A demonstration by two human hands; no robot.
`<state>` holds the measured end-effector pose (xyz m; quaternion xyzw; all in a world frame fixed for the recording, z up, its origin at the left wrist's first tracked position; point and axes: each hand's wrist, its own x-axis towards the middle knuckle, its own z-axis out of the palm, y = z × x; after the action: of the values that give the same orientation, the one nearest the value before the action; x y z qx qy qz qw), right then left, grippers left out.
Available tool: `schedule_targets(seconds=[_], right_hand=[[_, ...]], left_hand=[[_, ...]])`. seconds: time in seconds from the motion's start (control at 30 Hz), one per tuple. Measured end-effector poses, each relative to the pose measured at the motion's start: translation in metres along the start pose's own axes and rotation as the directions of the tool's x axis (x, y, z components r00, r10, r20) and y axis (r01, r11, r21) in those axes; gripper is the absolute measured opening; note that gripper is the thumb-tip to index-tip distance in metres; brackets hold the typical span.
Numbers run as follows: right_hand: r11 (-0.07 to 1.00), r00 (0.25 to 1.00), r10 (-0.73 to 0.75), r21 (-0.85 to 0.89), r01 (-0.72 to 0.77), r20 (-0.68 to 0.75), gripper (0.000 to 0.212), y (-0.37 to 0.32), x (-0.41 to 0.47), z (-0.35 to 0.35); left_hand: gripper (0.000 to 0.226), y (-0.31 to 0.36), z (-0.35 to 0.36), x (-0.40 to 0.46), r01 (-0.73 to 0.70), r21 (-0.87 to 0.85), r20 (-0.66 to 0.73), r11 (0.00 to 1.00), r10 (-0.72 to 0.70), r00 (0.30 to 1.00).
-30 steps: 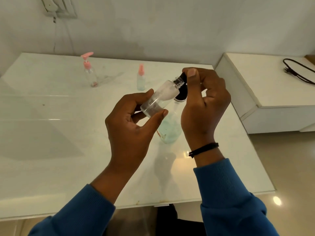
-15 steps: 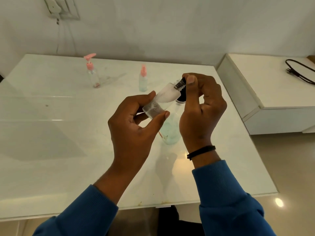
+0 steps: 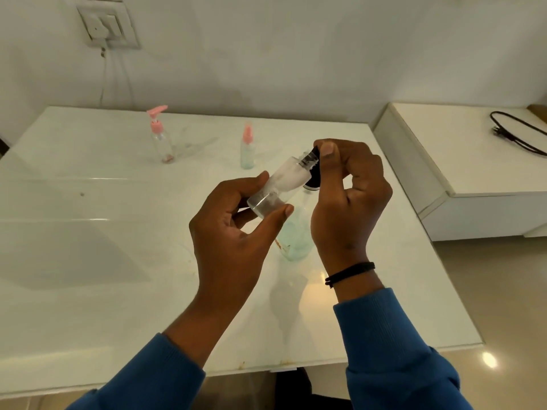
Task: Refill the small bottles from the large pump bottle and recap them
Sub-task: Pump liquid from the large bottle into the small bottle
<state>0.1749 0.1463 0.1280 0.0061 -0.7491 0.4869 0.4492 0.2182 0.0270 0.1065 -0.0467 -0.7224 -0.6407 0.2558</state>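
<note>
My left hand [image 3: 233, 232] grips a small clear bottle [image 3: 278, 187] by its base, tilted with the neck toward the upper right. My right hand [image 3: 349, 196] pinches the dark cap [image 3: 313, 155] at the bottle's neck; most of the cap is hidden by my fingers. Beneath my hands stands the large bottle [image 3: 296, 238] with pale green liquid, its black pump top [image 3: 312, 183] partly hidden. A small bottle with a pink pump [image 3: 159, 134] and a small bottle with a pink spray cap [image 3: 247, 147] stand farther back on the table.
The white glossy table [image 3: 88, 232] ends at a front edge near my sleeves. A white cabinet [image 3: 461, 173] stands to the right with a black cable [image 3: 518, 131] on top. A wall switch plate [image 3: 106, 25] is at the upper left.
Both hands hold the same grip on the bottle and cap; the bottle has tilted slightly and my right fingers have shifted a little on the cap.
</note>
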Motion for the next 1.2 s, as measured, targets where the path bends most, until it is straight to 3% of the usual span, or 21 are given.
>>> schedule_targets(seconds=[0.97, 1.2], right_hand=[[1.0, 0.999, -0.002, -0.016, 0.001, -0.042, 0.014, -0.0032, 0.008, -0.0007], [0.996, 0.996, -0.074, -0.044, 0.072, -0.04, 0.02, -0.0017, 0.0115, -0.0025]], left_hand=[[0.04, 0.0014, 0.0007, 0.0027, 0.129, -0.059, 0.02, 0.99, -0.127, 0.992], [0.039, 0.0016, 0.0003, 0.0025, 0.133, -0.064, 0.02, 0.989, -0.132, 0.991]])
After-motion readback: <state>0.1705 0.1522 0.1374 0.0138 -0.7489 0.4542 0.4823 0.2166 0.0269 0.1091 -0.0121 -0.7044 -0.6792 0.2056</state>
